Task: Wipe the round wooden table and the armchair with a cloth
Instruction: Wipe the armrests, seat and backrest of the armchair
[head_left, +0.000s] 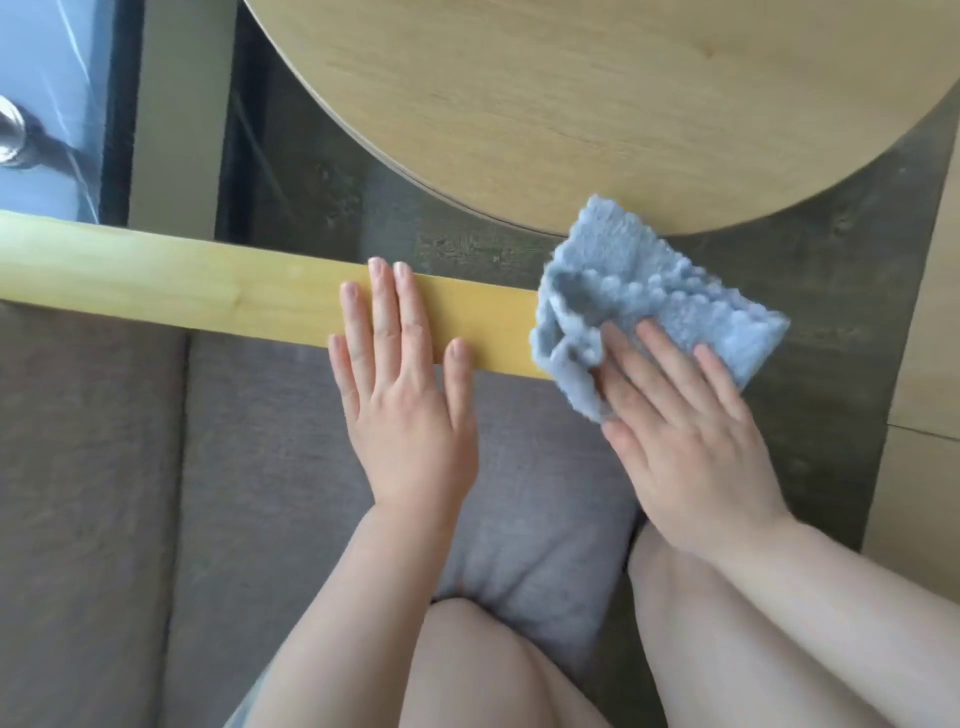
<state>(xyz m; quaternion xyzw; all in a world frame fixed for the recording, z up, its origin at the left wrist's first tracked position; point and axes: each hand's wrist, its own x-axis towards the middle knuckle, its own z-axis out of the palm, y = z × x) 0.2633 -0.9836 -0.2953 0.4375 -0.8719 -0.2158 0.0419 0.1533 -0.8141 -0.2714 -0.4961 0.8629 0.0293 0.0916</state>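
The blue cloth (660, 291) lies over the end of the armchair's wooden armrest (208, 270), near the round table (571, 93). The right hand (691, 441) presses it with straight fingers. The left hand (405, 410) rests flat on the armrest, holding nothing

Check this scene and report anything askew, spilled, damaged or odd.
Nothing stands out. The left hand rests flat on the yellow wooden armrest; the right hand presses the crumpled blue-grey textured cloth at the armrest's end. The round light wooden table shows no spill or damage.
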